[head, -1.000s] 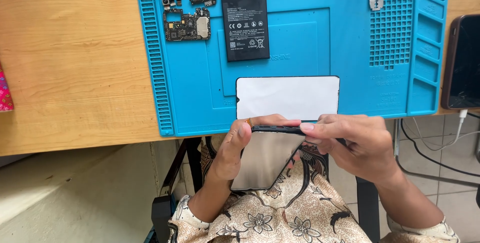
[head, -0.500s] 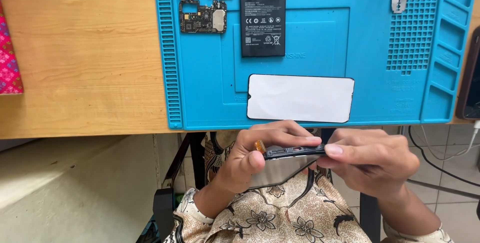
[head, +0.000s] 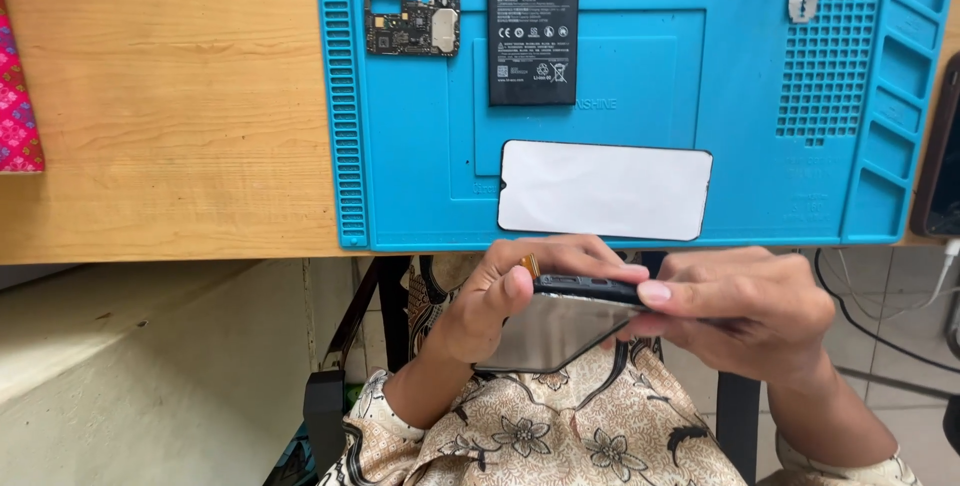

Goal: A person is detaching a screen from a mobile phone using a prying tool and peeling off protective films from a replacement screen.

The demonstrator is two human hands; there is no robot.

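so I've tipped the phone frame [head: 565, 321] flatter than a sec ago, edge-on just below the blue mat [head: 780, 196], left hand [head: 500, 301] and right hand [head: 740, 311] both pinching its ends, looks like I'm working the top edge now.

The person wore a cream garment printed with dark-outlined flowers (short sleeves, cuffs ending near the elbows); left hand [head: 500, 301] and right hand [head: 745, 311] were bare.
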